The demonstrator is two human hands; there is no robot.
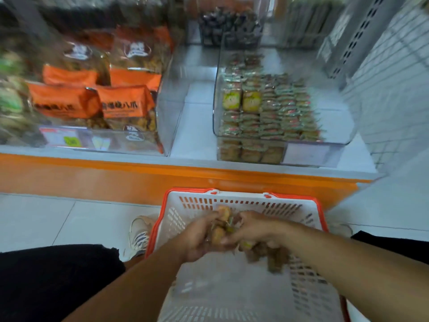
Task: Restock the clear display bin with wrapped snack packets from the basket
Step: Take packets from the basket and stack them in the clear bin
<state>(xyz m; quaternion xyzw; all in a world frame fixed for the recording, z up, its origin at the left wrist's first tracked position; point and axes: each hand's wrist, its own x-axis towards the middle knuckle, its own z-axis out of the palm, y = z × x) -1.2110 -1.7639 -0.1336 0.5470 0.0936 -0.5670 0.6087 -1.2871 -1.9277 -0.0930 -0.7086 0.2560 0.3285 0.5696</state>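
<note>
A white basket (234, 201) with an orange rim stands on the floor in front of me. Both hands are over it, bunched around several brown wrapped snack packets (220, 228). My left hand (197, 238) grips the packets from the left and my right hand (253, 231) grips them from the right. More packets (271, 256) lie blurred in the basket under my right wrist. The clear display bin (336, 135) sits on the shelf above, holding rows of stacked packets (274, 112) on its left side.
An orange shelf front (139, 177) runs between basket and bin. Orange bagged snacks (97, 98) fill the clear bin at the left. Dark wrapped sweets (229, 26) sit in a bin behind. A tiled wall (394, 89) rises at right. My shoe (139, 231) is beside the basket.
</note>
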